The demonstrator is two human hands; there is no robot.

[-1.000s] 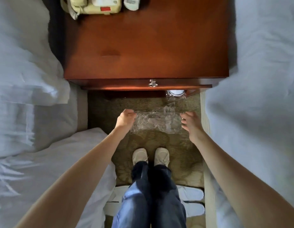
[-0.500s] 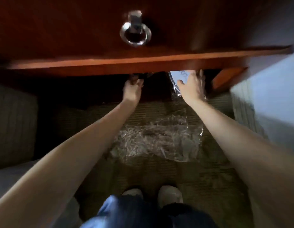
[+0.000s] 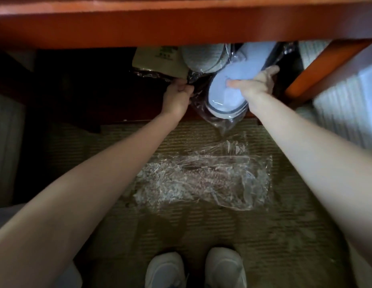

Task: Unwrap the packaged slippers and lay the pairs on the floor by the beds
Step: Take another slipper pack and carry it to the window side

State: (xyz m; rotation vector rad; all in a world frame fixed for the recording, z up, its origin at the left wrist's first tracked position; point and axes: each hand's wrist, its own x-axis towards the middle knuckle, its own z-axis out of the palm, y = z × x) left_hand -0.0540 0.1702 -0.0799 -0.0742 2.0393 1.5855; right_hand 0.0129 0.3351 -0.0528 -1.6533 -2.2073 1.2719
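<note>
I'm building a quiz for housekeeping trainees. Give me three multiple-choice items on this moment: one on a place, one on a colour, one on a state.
1. Where does the empty crumpled clear plastic wrapper lie?
A on a bed
B on the patterned carpet between the forearms
C in a bin

2. What colour are the plastic-wrapped slippers?
A white
B red
C black

3. What is the right hand doing?
A hanging idle
B pressing flat on the floor
C gripping the plastic-wrapped slippers

Answers:
1 B, it lies spread on the patterned carpet between the two forearms.
2 A, pale white soles show through the clear wrap.
3 C, its thumb and fingers close round the pack.
</note>
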